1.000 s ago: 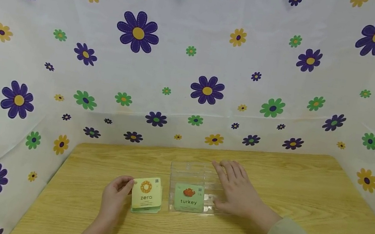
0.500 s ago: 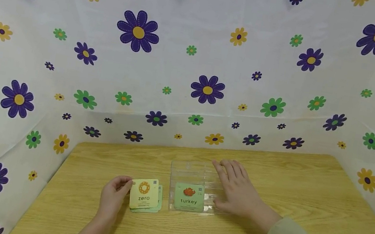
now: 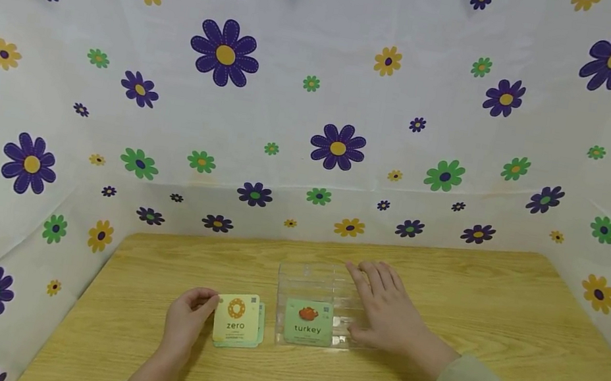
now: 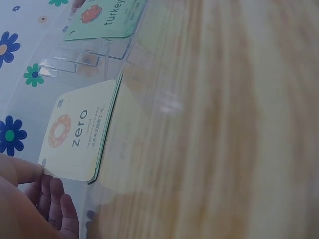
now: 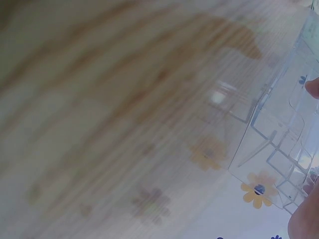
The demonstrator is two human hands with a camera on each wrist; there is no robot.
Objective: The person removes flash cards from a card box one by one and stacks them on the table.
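Note:
My left hand pinches the top left corner of a yellow flash card marked "zero", with a ring-shaped picture on it. Green cards lie beneath it, peeking out at the right and bottom edges. In the left wrist view, thumb and fingers meet at the yellow card's corner. A clear plastic box stands to the right, holding a green "turkey" card in its left part. My right hand rests over the box's right side with fingers extended; its contact there is partly hidden.
The wood-grain table carries the cards and box. A white cloth with flowers hangs behind and along both sides. Clear box walls show in the right wrist view.
The "zero" card shifted slightly left, then back right and a little nearer, and now covers more of the green cards. My left hand moved slightly with it; my right hand stayed still.

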